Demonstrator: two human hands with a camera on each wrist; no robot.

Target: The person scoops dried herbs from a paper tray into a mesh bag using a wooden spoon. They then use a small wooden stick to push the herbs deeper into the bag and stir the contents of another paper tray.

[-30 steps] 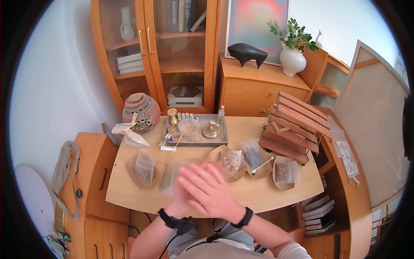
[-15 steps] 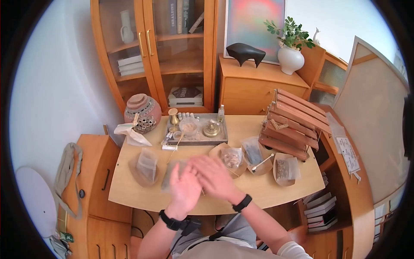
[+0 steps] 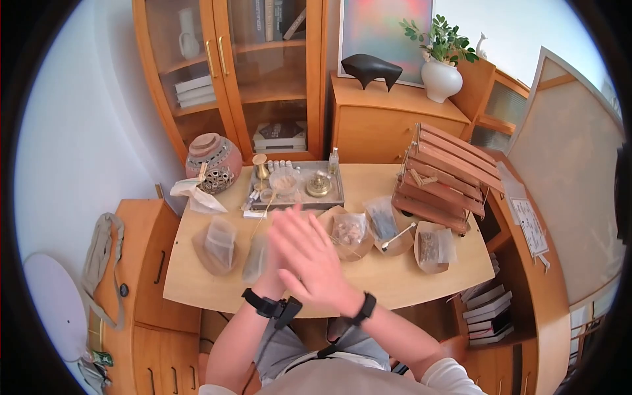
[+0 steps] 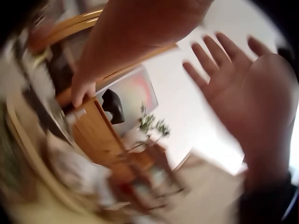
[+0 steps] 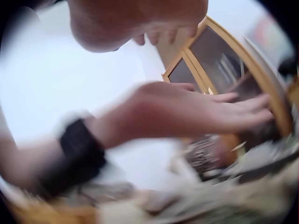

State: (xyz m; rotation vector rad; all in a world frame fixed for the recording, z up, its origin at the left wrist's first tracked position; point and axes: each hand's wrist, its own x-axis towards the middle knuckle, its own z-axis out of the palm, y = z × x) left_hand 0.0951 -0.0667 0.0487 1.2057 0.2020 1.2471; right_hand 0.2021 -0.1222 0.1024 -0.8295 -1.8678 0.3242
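Observation:
Over the front middle of the desk my right hand [image 3: 308, 260] has its fingers straight and holds nothing. It overlaps most of my left hand [image 3: 264, 278] in the head view. The right wrist view shows the left hand [image 5: 187, 112] flat, fingers extended, a gap below the other hand. Spread fingers of the right hand [image 4: 229, 84] appear in the left wrist view, palm bare. Below and beyond the hands lie a clear bag [image 3: 255, 261] and a brown paper tray with a bag of pinkish pieces [image 3: 349, 230].
A grey tray [image 3: 299, 205] holds brass vessels and a bowl. Paper trays with bags [image 3: 220, 241], [image 3: 431, 245] lie left and right. A wooden slatted rack [image 3: 447, 178] stands at the right, a patterned pot [image 3: 214, 161] at the back left.
The hands were overlapped, then drew slightly apart with the left palm showing, and now the right covers most of the left again. The things on the desk have stayed put.

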